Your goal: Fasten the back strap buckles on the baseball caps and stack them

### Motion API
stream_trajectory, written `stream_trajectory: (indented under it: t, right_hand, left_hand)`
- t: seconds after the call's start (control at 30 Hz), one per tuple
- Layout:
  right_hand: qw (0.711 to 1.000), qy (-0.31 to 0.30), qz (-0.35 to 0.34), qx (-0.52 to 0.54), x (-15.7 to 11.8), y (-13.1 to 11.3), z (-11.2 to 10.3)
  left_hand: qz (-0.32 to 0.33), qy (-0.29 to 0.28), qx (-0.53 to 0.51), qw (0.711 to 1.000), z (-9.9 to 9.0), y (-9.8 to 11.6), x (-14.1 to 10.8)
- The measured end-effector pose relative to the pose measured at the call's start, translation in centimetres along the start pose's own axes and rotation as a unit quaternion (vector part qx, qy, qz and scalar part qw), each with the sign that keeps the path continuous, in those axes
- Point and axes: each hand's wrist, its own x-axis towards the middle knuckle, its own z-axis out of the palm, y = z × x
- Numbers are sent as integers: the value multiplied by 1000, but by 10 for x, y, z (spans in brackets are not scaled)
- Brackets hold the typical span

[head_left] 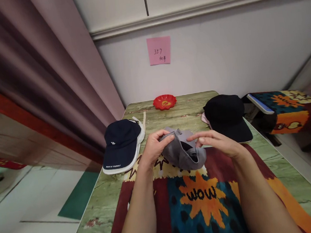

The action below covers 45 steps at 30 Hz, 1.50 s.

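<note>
A grey baseball cap (180, 154) is held just above the patterned mat, with its opening and back strap showing. My left hand (155, 146) is closed on the cap's left edge, thumb on top and fingers behind the fabric. At the right side of the opening is my right hand (216, 141), its fingers stretched toward the strap; whether the tips touch the cloth I cannot tell. Left of the hands lies a navy cap (121, 140) over a white one (141, 132). A black cap (224, 114) lies to the right, with something pink partly hidden beneath it.
The green wood-print table (99, 218) carries a colourful mat (178, 203) with "WOW" on it. A red scalloped dish (164, 102) stands at the back. Behind is a wall with a pink note (159, 51); a curtain (62, 48) hangs left, and another patterned surface (290, 109) is at right.
</note>
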Motion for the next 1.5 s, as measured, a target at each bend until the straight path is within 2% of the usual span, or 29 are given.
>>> stream_trajectory:
  t: [0.1,0.23,0.33,0.5,0.6,0.9,1.0,1.13,1.23,1.4,1.5]
  right_hand:
    - [998,-27,40,-35,3,5,6]
    - [997,-11,62,-51,4,9,8]
    - [998,42,54,1,2,5,7]
    - [980,170,-37,91,4,-4,8]
    - [971,192,-58,130,6,-6,9]
    - [936,272,-22,224,2,-25,14]
    - [938,265,-16,224,2,-31,22]
    - [954,203,20,222,7,-31,39]
    - [961,171,40,214,10,-31,47]
    - [968,182,36,170,12,-30,50]
    - [967,209,20,143,13,-28,50]
  left_hand:
    - [19,10,-3,1000,0,4,-2]
    - [41,24,-24,999,2,8,-4]
    - [61,41,-22,997,4,9,-5]
    - [66,76,-23,995,6,5,-3]
    - [61,90,-22,994,7,2,-1]
    - [48,90,11,995,16,7,-6]
    - [57,70,3,996,21,12,-8]
    - [43,21,-53,997,30,15,-11]
    - [44,14,-60,997,36,13,-11]
    - [84,6,-14,996,40,12,-9]
    - [145,18,93,985,41,16,-11]
